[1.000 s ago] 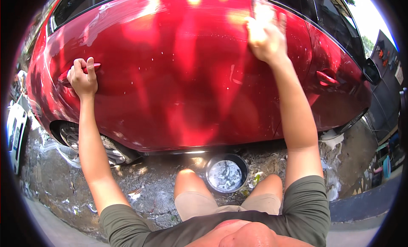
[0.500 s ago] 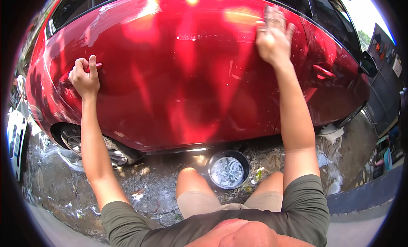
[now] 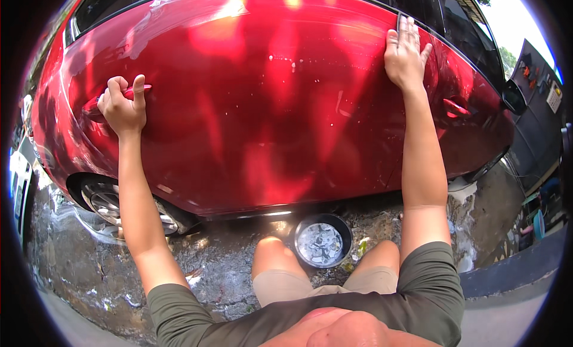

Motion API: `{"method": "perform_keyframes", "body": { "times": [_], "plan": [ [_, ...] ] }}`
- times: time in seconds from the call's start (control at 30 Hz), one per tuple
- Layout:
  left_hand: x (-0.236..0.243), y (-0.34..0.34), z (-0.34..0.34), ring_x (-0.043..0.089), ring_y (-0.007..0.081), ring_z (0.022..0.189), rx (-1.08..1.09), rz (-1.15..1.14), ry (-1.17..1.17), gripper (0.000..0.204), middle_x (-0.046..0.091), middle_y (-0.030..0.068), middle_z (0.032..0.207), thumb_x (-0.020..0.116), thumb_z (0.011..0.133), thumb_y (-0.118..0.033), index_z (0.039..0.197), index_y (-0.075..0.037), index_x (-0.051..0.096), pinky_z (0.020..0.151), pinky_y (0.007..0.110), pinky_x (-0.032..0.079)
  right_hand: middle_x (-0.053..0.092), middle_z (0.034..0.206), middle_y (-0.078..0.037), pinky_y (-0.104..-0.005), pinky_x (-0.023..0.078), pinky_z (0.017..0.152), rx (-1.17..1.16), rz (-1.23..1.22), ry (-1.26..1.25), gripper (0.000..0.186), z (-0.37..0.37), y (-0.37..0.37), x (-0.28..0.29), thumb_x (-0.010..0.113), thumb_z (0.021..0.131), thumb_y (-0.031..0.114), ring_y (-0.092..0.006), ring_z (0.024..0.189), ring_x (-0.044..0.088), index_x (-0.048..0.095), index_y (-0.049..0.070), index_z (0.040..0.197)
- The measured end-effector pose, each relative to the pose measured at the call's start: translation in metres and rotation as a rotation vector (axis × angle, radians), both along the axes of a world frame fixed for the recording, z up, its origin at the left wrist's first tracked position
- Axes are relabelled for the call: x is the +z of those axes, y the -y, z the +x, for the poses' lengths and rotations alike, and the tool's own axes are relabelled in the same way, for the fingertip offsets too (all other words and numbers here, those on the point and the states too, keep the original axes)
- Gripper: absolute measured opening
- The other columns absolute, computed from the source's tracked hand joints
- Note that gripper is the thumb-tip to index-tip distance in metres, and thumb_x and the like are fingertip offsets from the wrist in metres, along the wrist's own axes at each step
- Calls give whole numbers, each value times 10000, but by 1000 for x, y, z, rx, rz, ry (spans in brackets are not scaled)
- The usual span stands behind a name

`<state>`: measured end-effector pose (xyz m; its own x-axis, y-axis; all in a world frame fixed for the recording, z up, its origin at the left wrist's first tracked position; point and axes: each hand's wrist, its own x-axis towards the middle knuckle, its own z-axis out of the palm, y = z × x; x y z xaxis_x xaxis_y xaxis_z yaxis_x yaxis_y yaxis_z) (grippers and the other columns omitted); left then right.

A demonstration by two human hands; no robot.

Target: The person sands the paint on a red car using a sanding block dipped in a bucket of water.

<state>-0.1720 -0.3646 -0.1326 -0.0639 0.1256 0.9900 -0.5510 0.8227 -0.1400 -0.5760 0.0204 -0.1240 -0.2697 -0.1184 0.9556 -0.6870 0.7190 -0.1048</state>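
A glossy red car door fills the view in front of me, spotted with droplets and pale streaks. Around its door handle at the left, the fingers of my left hand are curled, thumb pointing up. My right hand lies open against the upper front part of the same door, fingers stretched up to the dark window trim. No cloth or tool shows in it. Farther right, a second red handle sits on the front door.
Between my knees and the car stands a black basin with foamy water. The rear wheel is at lower left, partly behind my left forearm. Wet, soapy ground lies below. A side mirror and a dark metal panel are at right.
My right hand has slid right along the top of the door and its blur is gone. My left hand stays on the handle with its thumb lifted slightly farther away.
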Motion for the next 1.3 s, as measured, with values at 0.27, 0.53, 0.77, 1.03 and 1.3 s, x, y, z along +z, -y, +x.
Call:
{"method": "perform_keyframes", "body": {
  "times": [0.27,0.53,0.77,1.03,1.3],
  "plan": [
    [-8,8,-5,547,302,679,-38,-13,55,474,547,72,714,576,935,-534,860,-68,528,742,410,407,313,1535,-266,-532,101,1201,389,229,-209,632,145,172,42,352,992,356,-402,1453,237,345,-82,1448],
    [-2,-4,-10,550,280,662,-10,5,-2,495,541,60,704,590,920,-557,852,-71,525,733,399,405,217,1603,-188,-611,57,1171,10,-52,102,638,-12,-16,-5,252,1038,430,-335,1497,173,262,16,1523],
    [-10,12,3,555,291,683,-11,-6,76,501,552,68,717,556,936,-561,866,-66,524,745,401,404,264,1585,-171,-555,80,1195,347,296,-249,633,146,148,22,323,1014,394,-319,1479,215,292,-13,1498],
    [-2,-5,-14,548,296,682,1,37,-10,492,531,73,712,554,939,-560,875,-73,516,725,419,407,170,1616,-191,-618,4,1167,-17,-18,86,677,26,32,-16,287,1025,428,-354,1503,125,192,-5,1538],
    [-4,7,12,566,294,694,44,87,48,479,554,76,723,574,932,-546,918,-70,522,758,409,412,170,1626,-134,-596,-21,1178,121,234,-114,652,90,67,-16,282,1037,433,-318,1506,139,205,26,1541]
  ]
}}
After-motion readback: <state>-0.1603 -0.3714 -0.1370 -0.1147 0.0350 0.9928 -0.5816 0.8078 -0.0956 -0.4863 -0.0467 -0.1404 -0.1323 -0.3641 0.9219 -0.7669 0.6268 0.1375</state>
